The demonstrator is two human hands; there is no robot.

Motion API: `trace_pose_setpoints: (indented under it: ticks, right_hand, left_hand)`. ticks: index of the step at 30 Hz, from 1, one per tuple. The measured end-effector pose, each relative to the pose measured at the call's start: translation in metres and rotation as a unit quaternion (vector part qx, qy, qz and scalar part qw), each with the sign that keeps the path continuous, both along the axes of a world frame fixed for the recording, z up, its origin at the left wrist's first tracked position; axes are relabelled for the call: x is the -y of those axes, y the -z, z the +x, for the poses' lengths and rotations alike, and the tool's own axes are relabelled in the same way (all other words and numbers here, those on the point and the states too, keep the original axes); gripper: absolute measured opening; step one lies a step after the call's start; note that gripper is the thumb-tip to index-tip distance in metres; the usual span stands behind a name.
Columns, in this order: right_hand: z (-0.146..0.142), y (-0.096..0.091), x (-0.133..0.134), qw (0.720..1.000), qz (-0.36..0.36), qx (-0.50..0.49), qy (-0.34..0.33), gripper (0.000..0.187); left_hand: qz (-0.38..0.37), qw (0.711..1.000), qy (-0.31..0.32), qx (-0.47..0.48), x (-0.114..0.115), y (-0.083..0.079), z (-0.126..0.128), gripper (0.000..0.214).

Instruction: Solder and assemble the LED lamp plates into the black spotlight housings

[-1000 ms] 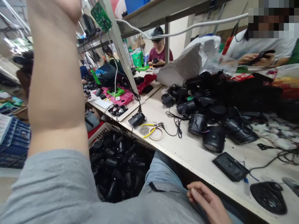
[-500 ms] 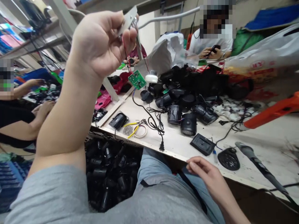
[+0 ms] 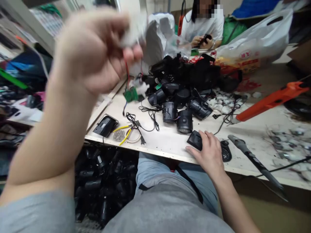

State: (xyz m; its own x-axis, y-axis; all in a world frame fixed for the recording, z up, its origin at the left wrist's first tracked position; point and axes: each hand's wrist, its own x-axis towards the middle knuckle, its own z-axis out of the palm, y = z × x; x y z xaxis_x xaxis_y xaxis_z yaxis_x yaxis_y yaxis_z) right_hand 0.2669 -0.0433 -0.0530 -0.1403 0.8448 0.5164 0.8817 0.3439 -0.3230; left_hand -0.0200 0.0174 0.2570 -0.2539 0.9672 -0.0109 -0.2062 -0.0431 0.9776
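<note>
Head view: the raised left hand (image 3: 94, 48) pinches a blurred pale part (image 3: 136, 27), fingers curled, with a wired green circuit board (image 3: 131, 94) dangling below. The half-open right hand (image 3: 210, 149) covers a black rectangular housing (image 3: 193, 139) on the bench (image 3: 159, 140), grip unclear. Behind stands a white carrier bag (image 3: 269, 42), contents indistinct.

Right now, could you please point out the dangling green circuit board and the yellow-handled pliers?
Dangling green circuit board (image 3: 130, 94): head view, on its face.
Yellow-handled pliers (image 3: 125, 137): head view, on the nearer handle.

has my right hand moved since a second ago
Yes. Your right hand has moved forward, from the near side of the workbench edge to the black rectangular housing beyond it.
</note>
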Motion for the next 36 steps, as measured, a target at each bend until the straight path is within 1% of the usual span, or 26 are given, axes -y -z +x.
trace_pose_setpoints:
  ticks: [1,2,4,5,6,7,8,9,10,11,13,16,19,20,22,23,24,26,27,29,30,31,32,33,34,36]
  right_hand:
    - [0.005,0.006,-0.001,1.0,-0.02,0.011,-0.005,0.073]
    - [0.01,0.01,-0.002,0.999,-0.04,0.015,-0.009,0.073]
    - [0.018,0.014,-0.001,0.997,-0.072,0.007,-0.019,0.067]
    - [0.02,0.013,0.0,0.996,-0.082,-0.001,-0.031,0.063]
    - [0.022,0.012,0.001,0.995,-0.09,-0.008,-0.049,0.06]
    - [0.022,0.011,0.003,0.993,-0.096,-0.014,-0.074,0.058]
    - [0.022,0.008,0.004,0.989,-0.102,-0.02,-0.102,0.055]
    - [0.02,0.006,0.006,0.985,-0.108,-0.026,-0.131,0.053]
    - [0.019,0.003,0.007,0.981,-0.115,-0.031,-0.156,0.051]
    - [0.017,0.001,0.008,0.976,-0.123,-0.037,-0.174,0.05]
    - [0.012,-0.004,0.009,0.97,-0.139,-0.051,-0.191,0.049]
    - [0.003,-0.015,0.009,0.964,-0.149,-0.086,-0.204,0.055]
    - [-0.014,-0.028,0.006,0.95,-0.148,-0.138,-0.238,0.066]
    - [-0.021,-0.033,0.004,0.942,-0.149,-0.157,-0.255,0.063]
    - [-0.035,-0.04,0.002,0.922,-0.164,-0.201,-0.288,0.042]
    - [-0.04,-0.043,0.001,0.908,-0.181,-0.225,-0.303,0.03]
    - [-0.044,-0.046,0.003,0.892,-0.212,-0.251,-0.312,0.026]
    - [-0.047,-0.049,0.009,0.845,-0.301,-0.311,-0.314,0.036]
    - [-0.046,-0.049,0.015,0.813,-0.354,-0.345,-0.308,0.041]
    - [-0.042,-0.048,0.03,0.731,-0.453,-0.421,-0.288,0.047]
    - [-0.039,-0.047,0.039,0.691,-0.49,-0.455,-0.276,0.049]
    - [-0.035,-0.044,0.048,0.657,-0.518,-0.48,-0.264,0.05]
    - [-0.032,-0.042,0.056,0.633,-0.539,-0.497,-0.251,0.051]
    - [-0.029,-0.038,0.064,0.623,-0.551,-0.502,-0.237,0.051]
    - [-0.027,-0.035,0.071,0.627,-0.556,-0.498,-0.224,0.051]
    - [-0.021,-0.027,0.082,0.662,-0.547,-0.477,-0.189,0.048]
  left_hand:
    - [0.006,0.996,0.073,-0.046,0.004,0.024,0.011,0.034]
    - [-0.01,0.993,0.11,-0.043,0.008,0.05,0.02,0.03]
    - [-0.07,0.981,0.18,0.008,0.017,0.106,0.034,0.017]
    - [-0.087,0.974,0.207,0.042,0.022,0.133,0.04,0.01]
    - [-0.105,0.965,0.228,0.074,0.027,0.158,0.046,0.011]
    - [-0.117,0.959,0.235,0.104,0.031,0.18,0.051,0.017]
    - [-0.126,0.955,0.237,0.129,0.036,0.198,0.056,0.022]
    - [-0.133,0.953,0.231,0.147,0.04,0.212,0.06,0.027]
    - [-0.137,0.952,0.225,0.159,0.043,0.222,0.063,0.03]
    - [-0.139,0.952,0.219,0.165,0.046,0.229,0.065,0.032]
    - [-0.141,0.953,0.212,0.167,0.049,0.235,0.068,0.036]
    - [-0.148,0.951,0.222,0.154,0.051,0.233,0.068,0.038]
    - [-0.159,0.944,0.25,0.143,0.052,0.228,0.067,0.038]
    - [-0.161,0.943,0.258,0.139,0.052,0.225,0.067,0.038]
    - [-0.163,0.943,0.261,0.126,0.052,0.221,0.067,0.038]
    - [-0.162,0.946,0.254,0.115,0.052,0.218,0.066,0.038]
    - [-0.157,0.952,0.242,0.101,0.052,0.216,0.066,0.036]
    - [-0.139,0.967,0.205,0.06,0.051,0.214,0.064,0.032]
    - [-0.128,0.973,0.187,0.04,0.05,0.214,0.064,0.03]
    - [-0.118,0.979,0.167,0.017,0.05,0.219,0.066,0.028]
    - [-0.124,0.978,0.168,0.018,0.051,0.224,0.069,0.028]
    - [-0.134,0.975,0.174,0.024,0.051,0.23,0.073,0.029]
    - [-0.146,0.972,0.184,0.031,0.052,0.237,0.078,0.031]
    - [-0.156,0.967,0.196,0.034,0.053,0.245,0.085,0.032]
    - [-0.16,0.964,0.208,0.028,0.054,0.253,0.092,0.033]
    - [-0.148,0.964,0.22,-0.014,0.056,0.268,0.106,0.029]
